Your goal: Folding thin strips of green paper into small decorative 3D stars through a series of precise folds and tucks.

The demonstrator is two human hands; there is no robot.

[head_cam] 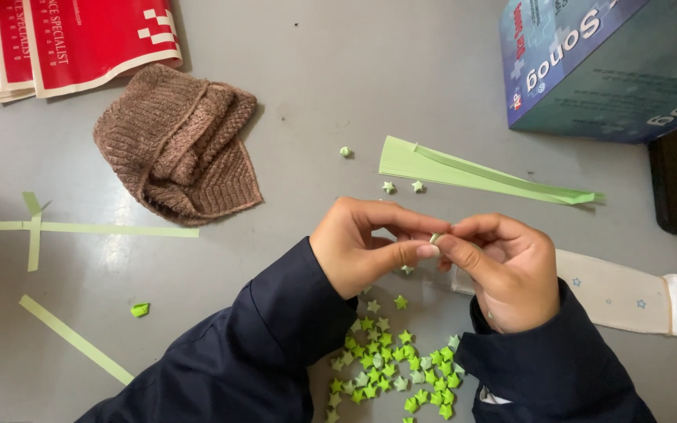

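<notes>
Grey and smooth, the table (401,70) carries scraps of green paper craft. Both hands meet above it: the left hand (370,247) and the right hand (507,270) press thumbs and forefingers together, pinching one small folded bit of green paper (435,237) between the fingertips, the other fingers curled in. Below the wrists lies a loose heap of tiny puffy paper stars (389,368), pale and bright green. Beyond the hands rests a flat bundle of long green paper strips (472,171), with two stars just beside it. To the left lie a brown ribbed knitted hat (178,145), crumpled, and single thin strips (88,229). A blue cardboard box (605,63) stands at the upper right.
</notes>
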